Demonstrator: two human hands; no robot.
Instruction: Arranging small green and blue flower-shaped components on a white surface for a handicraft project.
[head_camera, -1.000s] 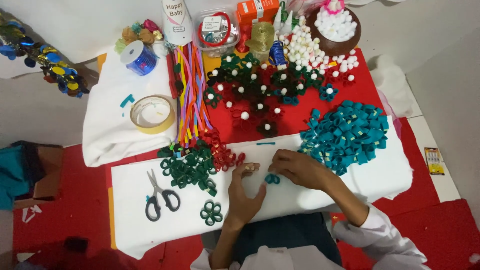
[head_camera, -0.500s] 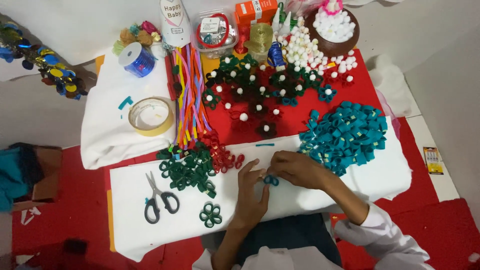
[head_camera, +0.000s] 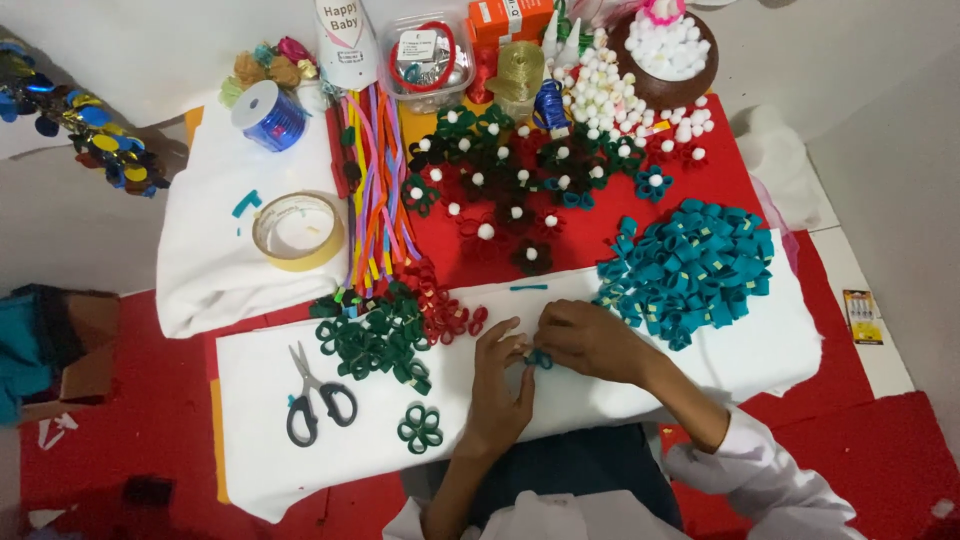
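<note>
Both hands meet over the white felt sheet (head_camera: 600, 385), left hand (head_camera: 497, 385) and right hand (head_camera: 590, 340) each with its grip pinched on a small teal loop piece (head_camera: 541, 358), one green flower (head_camera: 421, 428) finished below-left, teal loops (head_camera: 690, 265) heaped beyond unused.

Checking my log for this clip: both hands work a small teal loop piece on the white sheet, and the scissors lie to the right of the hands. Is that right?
Not quite. In the head view the scissors lie to the left of the left hand and right hand, not the right. The hands do meet on the small teal loop piece over the white sheet.
</note>
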